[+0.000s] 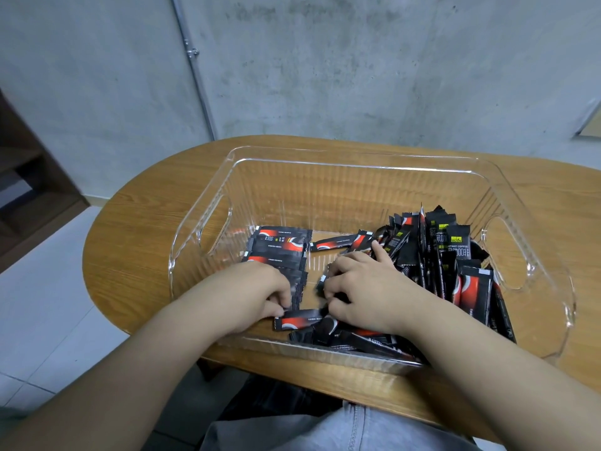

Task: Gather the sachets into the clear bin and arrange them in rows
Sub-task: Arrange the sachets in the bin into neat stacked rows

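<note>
A clear plastic bin stands on the wooden table. Inside, at its left, black-and-red sachets lie in a flat row. A loose heap of the same sachets fills the right side and the near wall. Both my hands are inside the bin. My left hand pinches the left end of one sachet lying flat near the front. My right hand holds the other end of that sachet and grips a few more sachets under its curled fingers.
The oval wooden table ends close to me and at the left. A grey concrete wall with a metal conduit rises behind it. A dark wooden cabinet stands at the far left on a pale tiled floor.
</note>
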